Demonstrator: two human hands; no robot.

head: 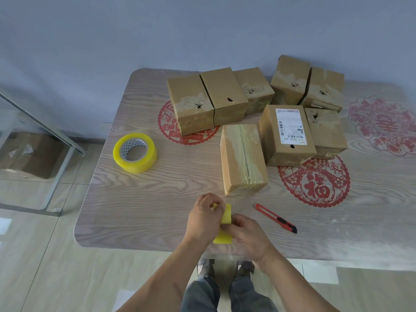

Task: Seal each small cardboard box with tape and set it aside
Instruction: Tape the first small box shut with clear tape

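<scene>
Table (139, 199) of pale wood grain carries the work, with red paper-cut decals on its surface. Boxes: 8 small cardboard boxes sit grouped at the far centre and right; the nearest box (243, 158) lies closest to the hands, with glossy tape already along its top seam. The labelled box (287, 134) touches its right side. Judged light, rigid at the edges and soft at the panels; best gripped across the 2 long sides. Large tape roll (135, 152) lies flat at left, well apart from the boxes. Utility knife (275, 218) rests near the right hand, blade state not discernible.

Small tape roll (225, 218) is held upright above the near table edge, between both hands. Left hand (203, 218) curls around its left side. Right hand (246, 233) pinches at its face, apparently seeking the free end. Tape judged slick, clingy and prone to folding on itself. Both forearms converge from below.
</scene>
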